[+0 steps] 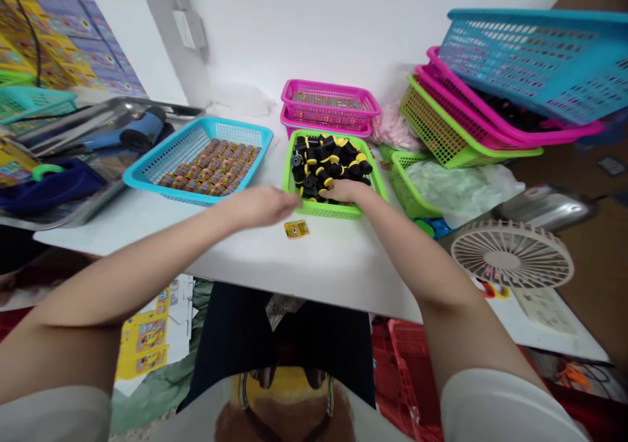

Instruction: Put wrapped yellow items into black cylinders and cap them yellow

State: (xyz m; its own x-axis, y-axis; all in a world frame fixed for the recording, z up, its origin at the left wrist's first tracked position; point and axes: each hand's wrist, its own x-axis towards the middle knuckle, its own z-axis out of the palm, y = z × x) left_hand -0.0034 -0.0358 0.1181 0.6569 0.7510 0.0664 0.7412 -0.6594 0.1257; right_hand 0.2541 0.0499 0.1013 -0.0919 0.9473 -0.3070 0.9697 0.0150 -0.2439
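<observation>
My left hand [267, 205] hovers over the table just left of the green basket's front corner, smeared by motion, so its fingers do not show clearly. Inside the green basket [338, 212], my right hand [346, 191] reaches among several black cylinders with yellow rims [326, 157]. Its fingers bend around one black-and-yellow cylinder [324, 179] near the front of the heap; the fingertips are partly hidden. On the white table [343, 252], a small yellow printed card or packet [296, 229] lies flat in front of the basket, below my left hand.
To the left, a blue basket [196, 128] holds rows of small round patterned pieces [216, 167]. Pink baskets [331, 112] stand behind the green one. Stacked baskets [490, 115] lean at the right, above a white fan [510, 255]. A metal tray [98, 197] with tools sits far left.
</observation>
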